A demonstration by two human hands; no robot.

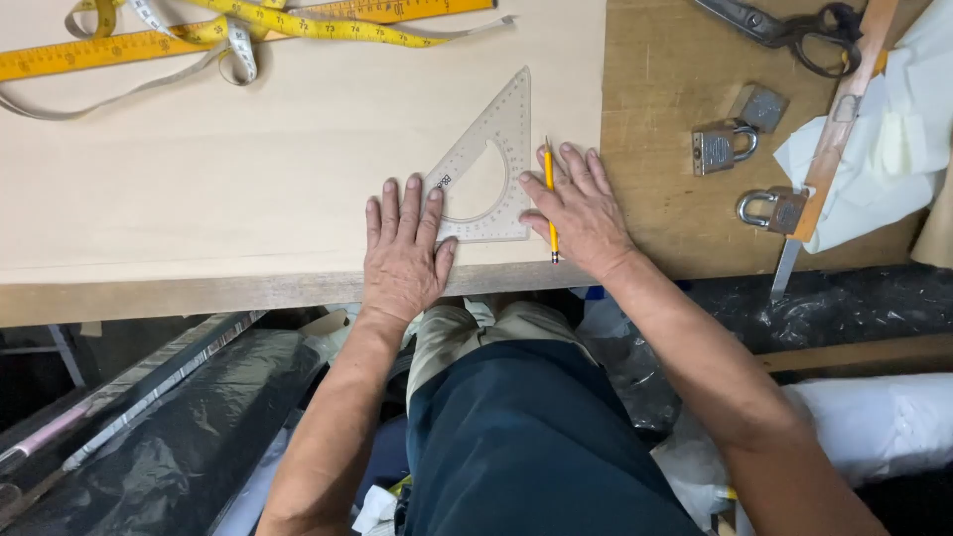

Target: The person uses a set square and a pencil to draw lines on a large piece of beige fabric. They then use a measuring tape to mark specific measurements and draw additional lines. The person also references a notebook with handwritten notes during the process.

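Left hand [402, 253] lies flat, released, pinning the clear set square [488, 174] on pale fabric [248, 169] at the bench's [665, 208] 6 o'clock edge. Right hand [581, 213] grasps a yellow pencil [550, 203] at the square's 3 o'clock edge. Best: press firmly, keep the pencil tight against the edge.

Tailoring workshop: tape measure [298, 25], shears [784, 25], set square [486, 169] on worktable [675, 199].

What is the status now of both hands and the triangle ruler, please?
Left hand flat, pressing clear triangle ruler onto pale sheet. Right hand holds yellow pencil along ruler's vertical edge. Measuring tape, padlocks lie apart, nothing in the way.
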